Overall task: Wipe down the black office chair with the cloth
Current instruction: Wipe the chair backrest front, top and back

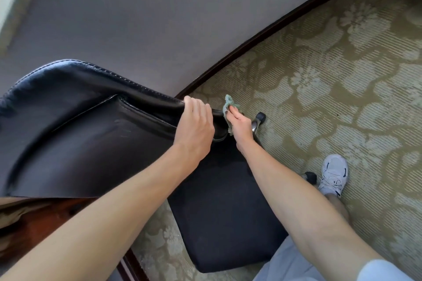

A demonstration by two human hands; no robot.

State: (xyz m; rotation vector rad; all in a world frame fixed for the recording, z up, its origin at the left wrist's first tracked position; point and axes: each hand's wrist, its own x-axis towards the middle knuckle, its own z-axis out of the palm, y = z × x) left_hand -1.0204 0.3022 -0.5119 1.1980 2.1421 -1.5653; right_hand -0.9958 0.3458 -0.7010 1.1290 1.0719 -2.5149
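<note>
- At the very bottom right, grey shorts (294,262) show, and both bare forearms reach forward from here.
- At the lower left there is a dark red-brown wooden surface (43,221). The lower edge of the chair's back lies over it in this view, and I cannot tell if they touch.
- The black chair (75,143) fills the left and the middle. Its cloth-covered seat (228,212) lies between the two forearms, and the shiny leather back (91,102) leans to the left.
- A white sneaker (334,173) stands on the carpet to the right of the seat, with one dark wheel (309,176) of the chair just beside it.
- The left hand (196,125) grips the right upper corner of the back, with its fingers curled over the edge. This hand and its forearm cover part of the chair's side.
- The right hand (241,126) is just beside the left one. It holds the green cloth (229,104) bunched in its fingers and pressed at the side of the chair, near a dark curved part. The hand hides the exact place of contact.
- Just behind the right hand a chrome leg with a second wheel (261,117) sticks out.
- The carpet (342,75) is olive with pale flowers.
- A dark baseboard (274,27) runs along it, and above this stands a grey wall (159,18).
</note>
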